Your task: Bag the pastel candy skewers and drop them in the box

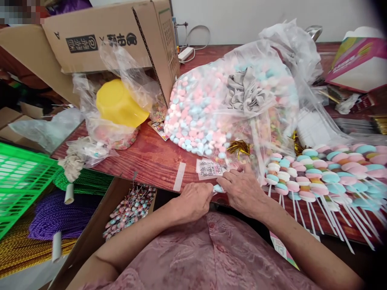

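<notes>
My left hand [196,200] is closed at the table's front edge, just in front of my body. Close beside it, my right hand [243,193] is closed too, its fingers bent inward. A small pale blue and white piece [218,188] shows between the two hands, pinched from both sides; most of it is hidden by fingers. Just beyond the hands lies a printed label [208,168]. Gold twist ties [238,147] rest near my right fingers, against a big clear bag of pink, white and blue marshmallows [193,108]. Marshmallow skewers [311,177] on white sticks are piled at the right.
A cardboard box [115,40] stands at the back left, with a yellow bowl [117,102] in front. A green basket [24,177] and purple cords [60,215] are at the left. Below the table edge, a box holds many wrapped sweets [131,211].
</notes>
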Motion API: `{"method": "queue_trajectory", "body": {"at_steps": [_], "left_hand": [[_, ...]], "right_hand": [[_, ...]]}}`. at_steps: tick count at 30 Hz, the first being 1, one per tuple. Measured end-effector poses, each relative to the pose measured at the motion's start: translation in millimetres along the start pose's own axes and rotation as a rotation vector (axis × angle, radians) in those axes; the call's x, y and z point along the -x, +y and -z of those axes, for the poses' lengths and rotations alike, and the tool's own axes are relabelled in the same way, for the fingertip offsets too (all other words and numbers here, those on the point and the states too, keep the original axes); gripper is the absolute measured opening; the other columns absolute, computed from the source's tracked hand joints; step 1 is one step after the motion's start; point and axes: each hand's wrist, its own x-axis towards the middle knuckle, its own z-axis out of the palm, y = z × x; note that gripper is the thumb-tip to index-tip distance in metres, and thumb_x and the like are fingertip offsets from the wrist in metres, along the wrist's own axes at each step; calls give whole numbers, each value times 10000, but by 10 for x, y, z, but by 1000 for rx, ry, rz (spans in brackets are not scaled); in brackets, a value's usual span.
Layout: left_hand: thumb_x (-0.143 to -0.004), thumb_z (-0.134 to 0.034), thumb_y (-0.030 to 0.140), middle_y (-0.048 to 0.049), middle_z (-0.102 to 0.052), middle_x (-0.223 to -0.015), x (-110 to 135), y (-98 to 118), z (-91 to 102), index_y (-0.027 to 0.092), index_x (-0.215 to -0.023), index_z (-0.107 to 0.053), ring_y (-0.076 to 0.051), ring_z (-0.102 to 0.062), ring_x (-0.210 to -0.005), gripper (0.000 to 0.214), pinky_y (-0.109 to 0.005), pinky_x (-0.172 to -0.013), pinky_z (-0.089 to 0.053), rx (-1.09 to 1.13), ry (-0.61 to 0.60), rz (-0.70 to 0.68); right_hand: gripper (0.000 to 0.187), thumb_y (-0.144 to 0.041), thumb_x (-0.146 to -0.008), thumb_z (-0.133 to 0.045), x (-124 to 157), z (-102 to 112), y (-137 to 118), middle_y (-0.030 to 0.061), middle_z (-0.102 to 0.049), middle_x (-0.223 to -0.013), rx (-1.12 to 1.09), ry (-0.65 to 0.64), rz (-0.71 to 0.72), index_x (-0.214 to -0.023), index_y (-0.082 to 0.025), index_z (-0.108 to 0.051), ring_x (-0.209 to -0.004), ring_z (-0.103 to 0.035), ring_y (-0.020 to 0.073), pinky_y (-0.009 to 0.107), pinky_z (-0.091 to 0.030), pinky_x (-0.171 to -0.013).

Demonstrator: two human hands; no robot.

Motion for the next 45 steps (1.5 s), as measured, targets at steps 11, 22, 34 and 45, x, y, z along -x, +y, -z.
{"method": "queue_trajectory", "body": {"at_steps": [11,22,34,45], "left_hand": [[-813,-579,561,92,-237,-559,-52,-149,116,215,-666,-324,-62,-189,-478,454,-227,-486,-182,1186,-474,56],[-881,-390,112,-155,-638,-1067,86,28,7,121,-1067,-566,-275,-605,-987,256,-426,-901,-471,-210,-30,-59],[-938,-380,172,-177,-688,-1005,16,80,94,95,-997,-643,-320,-662,-962,280,-444,-851,-508,-288,-138,-23],[-860,-453,307,44,-394,-523,-33,-122,61,175,-647,-487,-85,-335,-459,253,-228,-472,-269,744,-132,71]], "right_hand": [[288,-137,-958,-501,88,-41,60,34,-725,-1030,-28,325,256,-1214,-232,-590,-1028,-600,215,511,-212,-1034],[192,-70,-850,-491,-27,50,-22,48,-681,-885,-130,-239,106,-963,-173,-606,-749,-598,185,394,-268,-878],[213,-97,-877,-451,-69,74,-128,64,-705,-904,-97,-317,46,-971,-175,-625,-698,-590,185,400,-221,-825],[233,-199,-965,-466,-1,207,-13,91,-707,-1091,-90,62,127,-1128,-207,-633,-1093,-576,271,457,-257,-939]]}}
